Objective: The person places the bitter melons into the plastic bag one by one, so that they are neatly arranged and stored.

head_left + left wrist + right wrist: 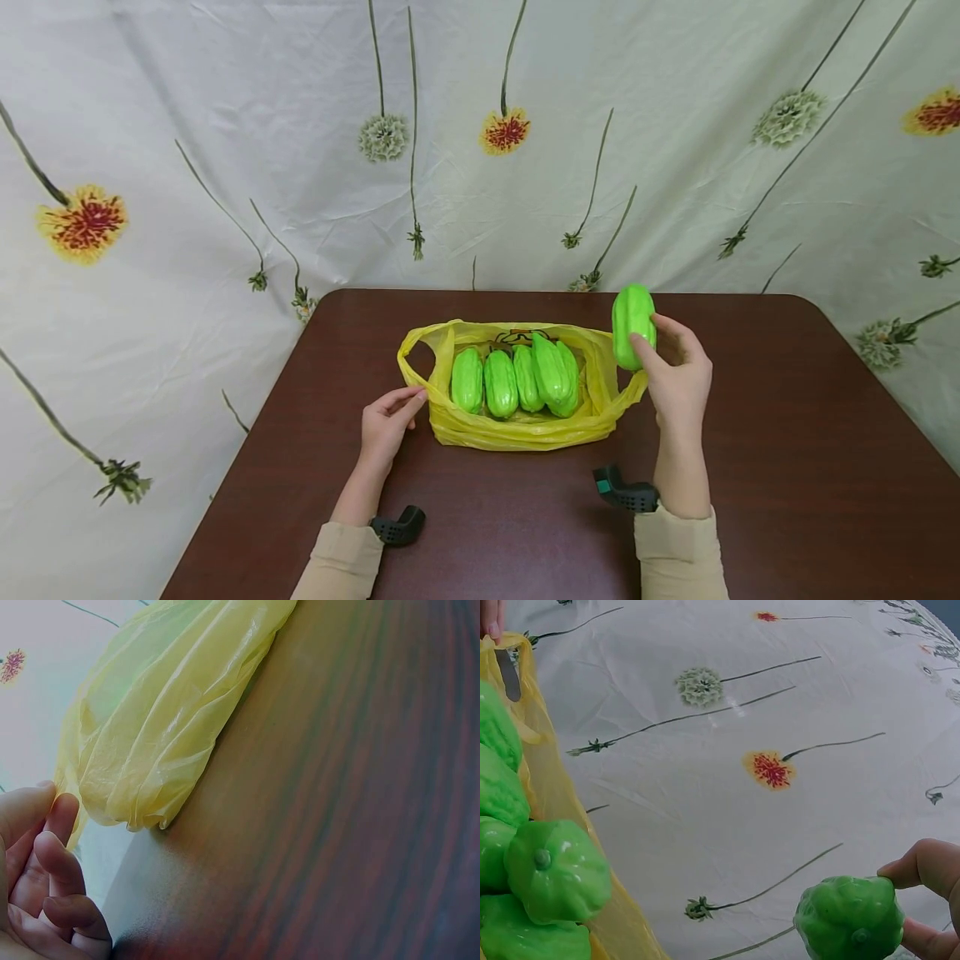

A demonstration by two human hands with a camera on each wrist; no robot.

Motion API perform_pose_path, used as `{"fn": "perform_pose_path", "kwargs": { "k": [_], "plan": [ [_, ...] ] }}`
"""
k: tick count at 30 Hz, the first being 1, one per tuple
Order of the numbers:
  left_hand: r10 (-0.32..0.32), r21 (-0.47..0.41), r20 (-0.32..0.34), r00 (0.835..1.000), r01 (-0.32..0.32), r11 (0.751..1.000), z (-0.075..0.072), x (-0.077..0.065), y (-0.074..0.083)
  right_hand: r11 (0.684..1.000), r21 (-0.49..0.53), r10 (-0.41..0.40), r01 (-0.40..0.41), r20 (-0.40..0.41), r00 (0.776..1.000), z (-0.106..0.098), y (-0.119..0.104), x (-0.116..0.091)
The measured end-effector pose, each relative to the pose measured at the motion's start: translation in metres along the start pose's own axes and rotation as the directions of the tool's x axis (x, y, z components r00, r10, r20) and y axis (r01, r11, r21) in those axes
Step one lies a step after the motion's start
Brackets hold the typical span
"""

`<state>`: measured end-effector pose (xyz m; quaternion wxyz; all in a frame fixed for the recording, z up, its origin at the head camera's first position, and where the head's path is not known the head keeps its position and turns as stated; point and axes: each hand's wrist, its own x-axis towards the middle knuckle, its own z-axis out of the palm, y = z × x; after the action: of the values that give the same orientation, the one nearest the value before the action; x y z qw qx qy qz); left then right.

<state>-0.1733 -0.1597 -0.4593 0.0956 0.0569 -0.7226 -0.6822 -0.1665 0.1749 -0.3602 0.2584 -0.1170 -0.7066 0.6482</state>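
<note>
A yellow plastic bag (517, 435) lies on the table with its mouth spread open. Inside it, several bright green bitter melons (501, 385), glossy and lumpy, are lined up side by side. My left hand (386, 427) pinches the bag's left rim between thumb and finger; the left wrist view shows the thin film (165, 720) stretching from those fingertips. Over the bag's right edge, my right hand (678, 379) holds another bitter melon (632, 325) upright between thumb and fingers. In the right wrist view this bitter melon (847, 919) appears end-on, apart from the bag.
The dark brown table (787, 417) extends on both sides of the bag. Behind it hangs a white cloth (315, 100) printed with flowers. Black wrist devices (401, 527) are on both arms.
</note>
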Motion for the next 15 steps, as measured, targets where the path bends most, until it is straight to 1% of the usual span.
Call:
{"fn": "perform_pose_path", "kwargs": {
  "k": [6, 15],
  "plan": [
    [-0.001, -0.001, 0.0, 1.0, 0.001, 1.0, 0.0, 0.0, 0.0, 0.999, 0.027, -0.038, 0.037, 0.049, 0.998, 0.01, 0.0, -0.005],
    [-0.005, -0.004, -0.002, 1.0, 0.005, 1.0, 0.0, 0.0, -0.001, 0.999, 0.025, -0.045, 0.044, 0.08, 0.996, 0.021, 0.0, -0.008]
  ]
}}
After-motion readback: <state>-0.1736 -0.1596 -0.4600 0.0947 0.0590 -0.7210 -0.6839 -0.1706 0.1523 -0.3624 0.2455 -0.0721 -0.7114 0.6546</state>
